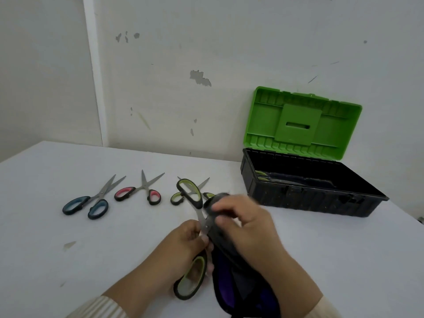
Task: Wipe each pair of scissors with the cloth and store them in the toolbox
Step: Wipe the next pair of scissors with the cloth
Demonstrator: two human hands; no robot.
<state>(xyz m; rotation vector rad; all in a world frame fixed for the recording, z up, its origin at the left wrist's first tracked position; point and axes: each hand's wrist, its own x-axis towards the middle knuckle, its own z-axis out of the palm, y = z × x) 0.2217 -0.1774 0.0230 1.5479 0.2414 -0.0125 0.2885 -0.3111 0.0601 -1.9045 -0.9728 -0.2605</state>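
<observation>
My left hand (187,239) grips a pair of green-and-black scissors (191,196) near the pivot, spread wide open, one handle up and one handle low by my wrist. My right hand (245,223) holds a dark cloth (231,288) with purple lining and presses it round the blade. On the table lie blue-handled scissors (91,203), pink-handled scissors (142,191) and another green-handled pair (181,196), partly hidden behind the held one. The toolbox (314,203) stands open at the right, with a green-handled pair (261,175) inside.
The white table (91,260) runs to a wall at the back. The toolbox's green lid (300,120) stands upright against that wall. A small scrap (68,245) lies on the table at the left.
</observation>
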